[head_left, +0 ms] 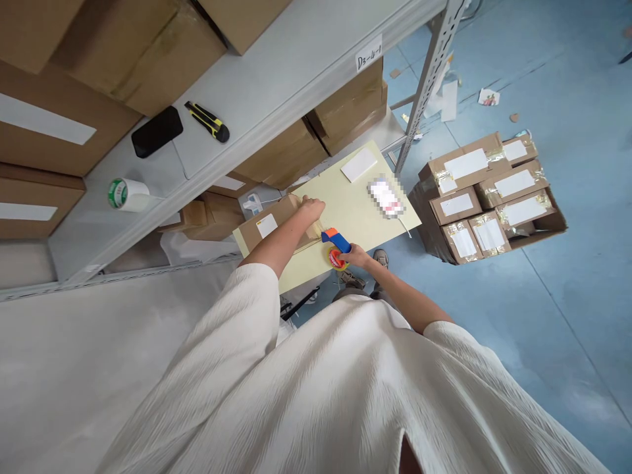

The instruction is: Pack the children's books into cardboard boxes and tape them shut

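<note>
A small brown cardboard box (281,212) with a white label lies on a pale yellow table board (340,191). My left hand (311,210) grips the box's right end, its fingers curled over the far edge. My right hand (355,255) is wrapped round a blue and orange tape dispenser (338,241) at the board's near edge. A roll of tape sits in the dispenser, close to my palm. The dispenser's head is near the box's right end, where a strip of tape shows; whether they touch I cannot tell.
A white card (359,164) and a pixelated phone-like thing (386,197) with a cable lie on the board. The shelf holds a box cutter (207,122), a black phone (157,131), a tape roll (128,195) and cartons. At right, a large open carton (429,224) holds several labelled boxes.
</note>
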`<move>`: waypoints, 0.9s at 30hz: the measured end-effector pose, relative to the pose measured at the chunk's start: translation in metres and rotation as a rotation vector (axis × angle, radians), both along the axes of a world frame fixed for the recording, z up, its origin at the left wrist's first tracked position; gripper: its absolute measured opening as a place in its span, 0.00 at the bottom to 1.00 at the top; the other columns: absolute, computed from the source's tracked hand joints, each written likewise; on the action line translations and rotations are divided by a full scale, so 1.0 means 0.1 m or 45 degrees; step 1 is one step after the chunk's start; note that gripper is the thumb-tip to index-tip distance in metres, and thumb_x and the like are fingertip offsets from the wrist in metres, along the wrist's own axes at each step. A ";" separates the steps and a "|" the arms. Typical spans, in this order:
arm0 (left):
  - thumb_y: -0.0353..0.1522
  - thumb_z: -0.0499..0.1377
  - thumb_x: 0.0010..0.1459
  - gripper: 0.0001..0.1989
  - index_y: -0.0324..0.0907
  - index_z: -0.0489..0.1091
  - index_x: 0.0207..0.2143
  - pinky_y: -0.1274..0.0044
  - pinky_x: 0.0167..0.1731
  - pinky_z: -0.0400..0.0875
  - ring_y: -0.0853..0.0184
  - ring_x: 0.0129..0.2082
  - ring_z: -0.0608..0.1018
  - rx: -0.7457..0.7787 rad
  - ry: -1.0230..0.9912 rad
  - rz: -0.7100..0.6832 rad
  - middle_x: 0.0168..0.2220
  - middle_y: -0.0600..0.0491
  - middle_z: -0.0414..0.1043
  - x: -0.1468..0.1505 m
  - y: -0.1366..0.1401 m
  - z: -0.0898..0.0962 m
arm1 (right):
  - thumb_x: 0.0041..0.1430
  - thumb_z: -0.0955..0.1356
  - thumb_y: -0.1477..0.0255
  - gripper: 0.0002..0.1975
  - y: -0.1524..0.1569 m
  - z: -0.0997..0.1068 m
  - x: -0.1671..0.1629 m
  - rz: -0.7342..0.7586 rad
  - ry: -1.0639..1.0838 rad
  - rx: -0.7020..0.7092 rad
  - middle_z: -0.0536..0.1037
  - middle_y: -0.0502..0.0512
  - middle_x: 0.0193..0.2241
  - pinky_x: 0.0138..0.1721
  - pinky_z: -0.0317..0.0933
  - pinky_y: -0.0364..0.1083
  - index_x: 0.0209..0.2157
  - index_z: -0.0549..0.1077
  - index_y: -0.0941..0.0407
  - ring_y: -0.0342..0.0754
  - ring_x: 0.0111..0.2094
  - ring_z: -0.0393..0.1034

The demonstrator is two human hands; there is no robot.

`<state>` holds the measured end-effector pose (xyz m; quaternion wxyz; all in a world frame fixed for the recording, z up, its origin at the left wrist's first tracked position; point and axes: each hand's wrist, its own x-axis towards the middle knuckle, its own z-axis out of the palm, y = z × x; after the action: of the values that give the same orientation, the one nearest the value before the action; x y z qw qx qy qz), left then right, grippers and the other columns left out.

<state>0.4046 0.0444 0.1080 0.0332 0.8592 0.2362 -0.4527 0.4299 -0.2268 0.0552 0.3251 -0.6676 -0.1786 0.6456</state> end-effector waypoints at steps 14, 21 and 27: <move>0.32 0.66 0.57 0.28 0.48 0.83 0.61 0.50 0.71 0.57 0.44 0.63 0.77 -0.165 -0.022 -0.160 0.57 0.39 0.85 -0.27 0.13 0.04 | 0.54 0.82 0.65 0.20 -0.02 -0.11 -0.07 0.031 0.026 -0.106 0.86 0.56 0.41 0.31 0.66 0.42 0.45 0.78 0.55 0.51 0.40 0.81; 0.41 0.61 0.65 0.30 0.53 0.80 0.68 0.41 0.79 0.35 0.42 0.82 0.59 -0.195 -0.085 -0.146 0.73 0.43 0.75 -0.54 0.10 0.26 | 0.52 0.84 0.68 0.20 0.01 -0.09 -0.03 0.028 0.021 -0.089 0.87 0.57 0.40 0.32 0.68 0.42 0.44 0.79 0.55 0.54 0.42 0.83; 0.60 0.69 0.57 0.51 0.49 0.69 0.77 0.49 0.81 0.31 0.41 0.85 0.51 -0.346 -0.171 -0.255 0.84 0.38 0.55 -1.04 0.04 0.57 | 0.51 0.84 0.69 0.21 0.01 -0.05 0.03 0.027 0.012 -0.107 0.87 0.57 0.41 0.32 0.69 0.42 0.44 0.78 0.56 0.53 0.42 0.82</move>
<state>0.3006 0.0482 0.1655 0.1194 0.8943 0.0834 -0.4231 0.4324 -0.2254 0.0499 0.2908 -0.6758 -0.1568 0.6589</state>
